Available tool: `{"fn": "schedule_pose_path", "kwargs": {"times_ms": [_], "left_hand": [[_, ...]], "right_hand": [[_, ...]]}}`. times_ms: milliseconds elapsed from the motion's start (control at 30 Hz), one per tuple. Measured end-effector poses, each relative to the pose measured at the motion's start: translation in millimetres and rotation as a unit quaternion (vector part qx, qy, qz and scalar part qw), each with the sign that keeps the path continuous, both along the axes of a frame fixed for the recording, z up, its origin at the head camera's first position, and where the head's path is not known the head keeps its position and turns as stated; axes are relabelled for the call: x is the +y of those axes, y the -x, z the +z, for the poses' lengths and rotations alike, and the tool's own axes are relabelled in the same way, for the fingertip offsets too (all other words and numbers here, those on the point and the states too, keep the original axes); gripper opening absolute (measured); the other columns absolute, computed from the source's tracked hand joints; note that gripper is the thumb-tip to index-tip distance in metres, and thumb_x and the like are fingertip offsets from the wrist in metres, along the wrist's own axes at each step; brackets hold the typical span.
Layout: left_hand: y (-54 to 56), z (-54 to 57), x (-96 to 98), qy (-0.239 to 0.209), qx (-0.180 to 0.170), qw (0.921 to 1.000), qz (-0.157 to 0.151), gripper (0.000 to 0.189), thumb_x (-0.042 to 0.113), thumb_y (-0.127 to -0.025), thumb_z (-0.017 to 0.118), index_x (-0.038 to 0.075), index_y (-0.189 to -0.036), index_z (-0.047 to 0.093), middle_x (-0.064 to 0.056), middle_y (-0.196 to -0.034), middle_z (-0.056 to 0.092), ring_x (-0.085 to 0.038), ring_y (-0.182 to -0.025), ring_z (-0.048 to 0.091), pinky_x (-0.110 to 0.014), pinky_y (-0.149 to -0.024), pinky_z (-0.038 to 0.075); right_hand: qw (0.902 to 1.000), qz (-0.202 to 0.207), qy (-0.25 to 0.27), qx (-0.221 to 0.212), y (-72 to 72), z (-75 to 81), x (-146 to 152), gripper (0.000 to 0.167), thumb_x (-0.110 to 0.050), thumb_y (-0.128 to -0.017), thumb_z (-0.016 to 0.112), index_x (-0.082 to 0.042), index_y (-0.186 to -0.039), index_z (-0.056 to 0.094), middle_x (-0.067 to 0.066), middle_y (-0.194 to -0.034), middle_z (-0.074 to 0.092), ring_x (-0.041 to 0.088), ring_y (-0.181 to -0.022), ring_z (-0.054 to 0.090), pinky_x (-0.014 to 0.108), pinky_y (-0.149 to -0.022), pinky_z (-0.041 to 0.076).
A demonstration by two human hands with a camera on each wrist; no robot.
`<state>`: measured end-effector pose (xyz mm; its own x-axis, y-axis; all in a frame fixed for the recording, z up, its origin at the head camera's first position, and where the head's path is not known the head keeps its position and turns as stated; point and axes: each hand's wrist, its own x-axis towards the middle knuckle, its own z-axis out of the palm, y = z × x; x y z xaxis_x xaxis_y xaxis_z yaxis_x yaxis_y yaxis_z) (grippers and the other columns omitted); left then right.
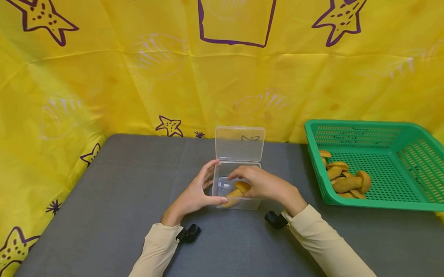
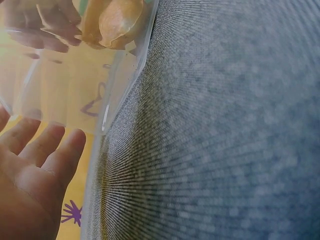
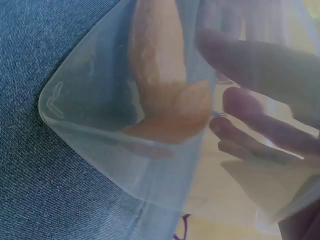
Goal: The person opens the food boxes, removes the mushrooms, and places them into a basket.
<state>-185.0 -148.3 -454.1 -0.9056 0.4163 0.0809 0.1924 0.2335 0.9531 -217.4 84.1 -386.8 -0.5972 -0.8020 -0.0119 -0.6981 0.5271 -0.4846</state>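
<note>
A clear plastic box (image 1: 252,204) stands on the grey table, its hinged lid (image 1: 240,144) raised at the back. Inside lies a brown mushroom (image 1: 232,198), stem to the front left and cap (image 3: 175,115) toward the right hand. My left hand (image 1: 192,197) holds the box at its left side, thumb along the front rim and fingers by the left wall. In the left wrist view its fingertips (image 2: 75,137) are against the clear wall. My right hand (image 1: 266,186) reaches into the box above the mushroom; in the right wrist view its loosely bent fingers appear apart from it.
At the right stands a green perforated basket (image 1: 381,204), with several brown mushrooms (image 1: 348,184) heaped at its left end. A yellow patterned cloth (image 1: 190,86) hangs behind and along the left of the table (image 1: 110,226). Each wrist bears a small black camera (image 1: 189,234).
</note>
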Motion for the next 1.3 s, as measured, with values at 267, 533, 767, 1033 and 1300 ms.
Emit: {"fn": "schedule_pose_path", "kwargs": {"times_ms": [267, 533, 767, 1033, 1300], "left_hand": [[-0.1, -0.6, -0.6, 0.002, 0.000, 1.0000, 0.001, 0.105, 0.016, -0.078, 0.086, 0.023, -0.157, 0.018, -0.004, -0.164, 0.023, -0.027, -0.153, 0.020, -0.053, -0.120, 0.030], [-1.0, 0.3, -0.3, 0.001, -0.004, 1.0000, 0.003, 0.105, 0.014, -0.077, 0.086, 0.023, -0.157, 0.019, -0.004, -0.164, 0.023, -0.027, -0.153, 0.021, -0.053, -0.120, 0.030], [-0.4, 0.3, 0.8, -0.005, -0.002, 1.0000, 0.003, 0.105, 0.013, -0.076, 0.086, 0.022, -0.157, 0.019, -0.005, -0.164, 0.023, -0.027, -0.153, 0.022, -0.053, -0.120, 0.030], [-0.5, 1.5, 1.3, -0.004, 0.002, 1.0000, 0.003, 0.105, 0.012, -0.076, 0.087, 0.024, -0.156, 0.020, -0.004, -0.164, 0.023, -0.026, -0.152, 0.023, -0.052, -0.120, 0.031], [-1.5, 1.4, 0.7, -0.002, 0.004, 1.0000, 0.004, 0.105, 0.013, -0.076, 0.087, 0.026, -0.156, 0.020, -0.004, -0.165, 0.023, -0.025, -0.152, 0.023, -0.053, -0.120, 0.031]], "right_hand": [[0.9994, -0.004, -0.029, -0.017, 5.6, 0.3, -6, 0.042, 0.000, -0.080, 0.079, 0.002, -0.120, 0.068, 0.015, -0.119, 0.069, 0.031, -0.111, 0.064, 0.044, -0.098, 0.053], [0.9982, 0.000, -0.048, -0.037, 9.4, -2.0, -11, 0.038, 0.002, -0.079, 0.079, -0.001, -0.116, 0.070, 0.012, -0.116, 0.071, 0.025, -0.103, 0.065, 0.039, -0.092, 0.055], [0.9977, 0.019, -0.041, -0.051, 13.7, -4.0, -14, 0.034, 0.002, -0.078, 0.080, -0.002, -0.111, 0.072, 0.009, -0.109, 0.073, 0.020, -0.095, 0.066, 0.035, -0.088, 0.057], [0.9956, 0.030, -0.088, -0.014, 13.5, -8.4, -19, 0.023, 0.003, -0.080, 0.076, -0.006, -0.102, 0.076, 0.005, -0.094, 0.074, 0.015, -0.083, 0.065, 0.031, -0.081, 0.057], [0.9960, 0.010, -0.089, -0.004, 11.6, -11.5, -23, 0.013, -0.003, -0.080, 0.079, -0.010, -0.090, 0.078, -0.001, -0.083, 0.074, 0.009, -0.071, 0.061, 0.025, -0.070, 0.055]]}}
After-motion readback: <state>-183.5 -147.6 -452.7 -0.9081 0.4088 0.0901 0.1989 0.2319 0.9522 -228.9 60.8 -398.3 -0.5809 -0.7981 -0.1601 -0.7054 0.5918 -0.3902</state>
